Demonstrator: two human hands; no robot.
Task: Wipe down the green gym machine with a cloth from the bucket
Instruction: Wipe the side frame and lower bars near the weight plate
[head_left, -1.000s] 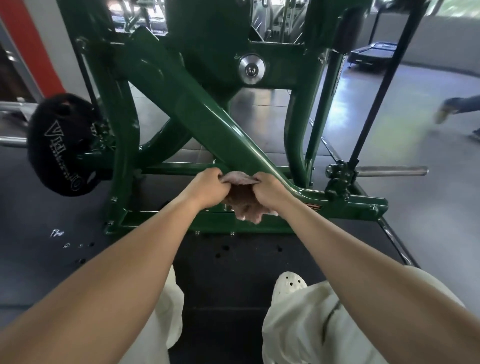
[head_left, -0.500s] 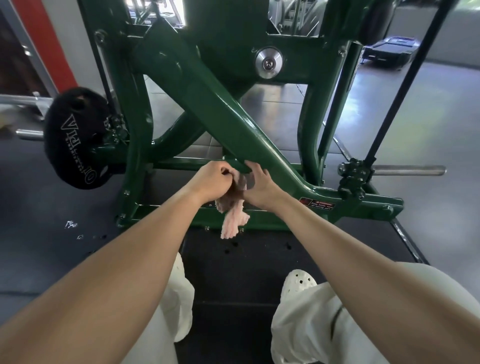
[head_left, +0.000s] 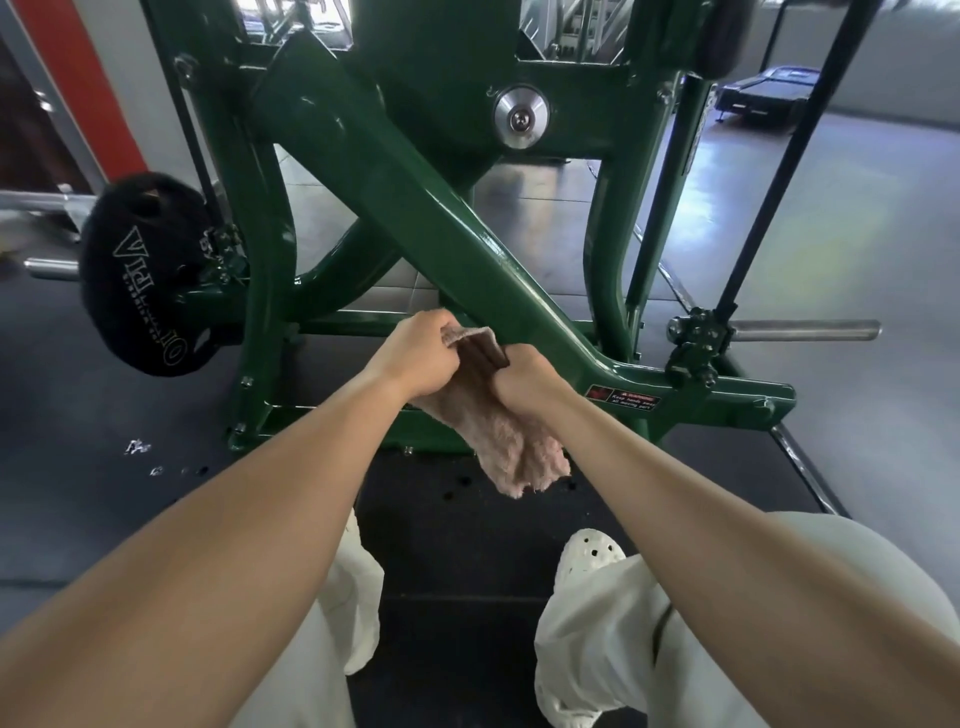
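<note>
While left hand (head_left: 418, 358) and right hand (head_left: 527, 382) clutch it | cloth (head_left: 511, 441) hangs between them

Glossy painted-metal machine (head_left: 415, 218), nubbly terry cloth (head_left: 498, 431).

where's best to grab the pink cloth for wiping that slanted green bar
Take the pink cloth by its folded top edge, between the left hand and right hand, coming from the near side below the slanted green bar. The lower part hangs limp, so a grip there would likely give no firm pad to press on the bar.
</note>
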